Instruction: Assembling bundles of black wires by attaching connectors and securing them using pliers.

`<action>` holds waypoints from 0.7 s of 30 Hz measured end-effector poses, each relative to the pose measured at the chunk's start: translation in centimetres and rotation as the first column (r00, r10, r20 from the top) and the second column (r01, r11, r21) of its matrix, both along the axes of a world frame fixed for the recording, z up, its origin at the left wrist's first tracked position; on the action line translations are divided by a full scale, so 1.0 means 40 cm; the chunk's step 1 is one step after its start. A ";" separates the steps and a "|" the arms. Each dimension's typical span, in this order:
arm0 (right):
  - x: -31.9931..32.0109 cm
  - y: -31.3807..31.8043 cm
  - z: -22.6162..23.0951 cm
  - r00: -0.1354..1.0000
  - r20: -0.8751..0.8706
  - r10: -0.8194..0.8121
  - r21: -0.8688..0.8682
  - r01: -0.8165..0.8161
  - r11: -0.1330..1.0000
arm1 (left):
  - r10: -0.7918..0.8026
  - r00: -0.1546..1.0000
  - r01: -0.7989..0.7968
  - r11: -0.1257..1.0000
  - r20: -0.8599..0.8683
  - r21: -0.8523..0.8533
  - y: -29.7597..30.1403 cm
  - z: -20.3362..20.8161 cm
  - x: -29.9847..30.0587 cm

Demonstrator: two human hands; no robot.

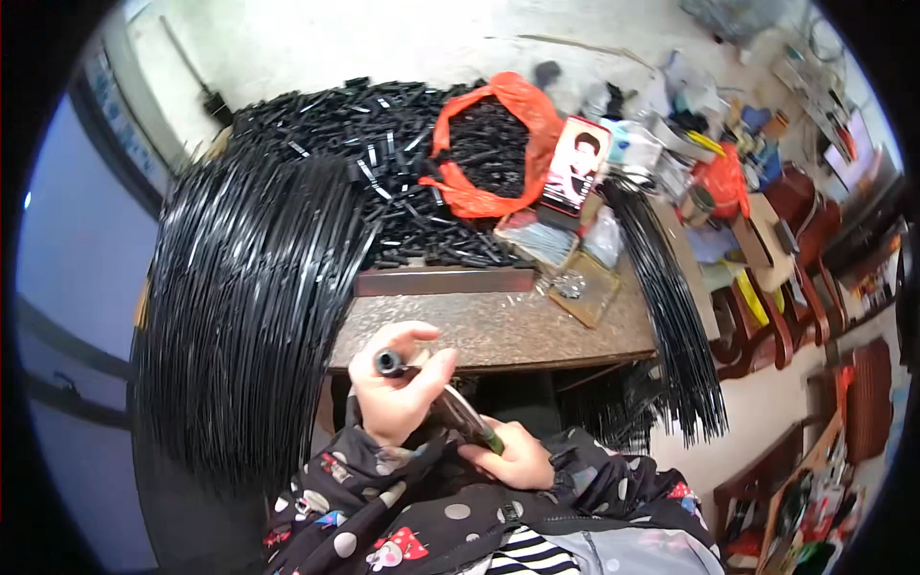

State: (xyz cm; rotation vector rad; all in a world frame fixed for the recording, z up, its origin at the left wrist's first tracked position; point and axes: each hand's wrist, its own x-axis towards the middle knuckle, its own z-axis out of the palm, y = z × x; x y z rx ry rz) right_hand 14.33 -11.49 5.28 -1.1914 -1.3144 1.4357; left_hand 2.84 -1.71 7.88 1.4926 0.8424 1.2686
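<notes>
Just in front of the table's near edge, my left hand point(388, 398) is closed around a short black tube point(389, 361), its round hollow end facing up. Lower and to the right, my right hand point(519, 460) grips a long, narrow tool point(462, 414) with a dark shiny body and a green part by my fingers. The tool slants up and left toward my left hand; its far end is hidden behind that thumb. I cannot make out its exact kind. Beyond my hands, a heap of short black plastic pieces point(383, 125) covers the back of the table point(460, 326).
Long thin black strips point(249, 316) drape over the table's left side, and a smaller bundle point(671, 316) hangs on the right. An orange-red plastic bag point(527, 101) of black pieces stands behind a dark wooden bar point(446, 281). Nearby, a phone point(577, 168) leans upright.
</notes>
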 end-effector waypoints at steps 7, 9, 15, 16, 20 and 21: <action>0.242 0.142 -0.081 0.400 0.632 -0.663 0.628 0.236 0.741 | -0.113 0.982 0.101 0.992 0.149 0.081 0.019 -0.023 -0.015; 0.323 0.152 -0.094 0.245 0.731 -0.637 0.639 0.080 0.765 | -0.131 0.991 0.127 0.987 0.035 0.098 0.011 -0.015 -0.009; 0.342 0.184 -0.134 0.106 0.784 -0.612 0.617 -0.247 0.747 | -0.147 0.989 0.146 0.988 0.013 0.042 0.011 -0.023 -0.013; 0.335 0.188 -0.134 0.084 0.783 -0.616 0.616 -0.247 0.749 | -0.144 0.990 0.143 0.989 0.010 0.044 0.013 -0.025 -0.013; 0.342 0.190 -0.140 0.081 0.778 -0.623 0.623 -0.237 0.746 | -0.162 0.986 0.164 0.985 -0.030 0.063 0.026 -0.038 -0.006; 0.343 0.187 -0.135 0.127 0.775 -0.619 0.631 -0.208 0.748 | -0.155 0.988 0.155 0.987 -0.024 0.040 0.027 -0.038 -0.002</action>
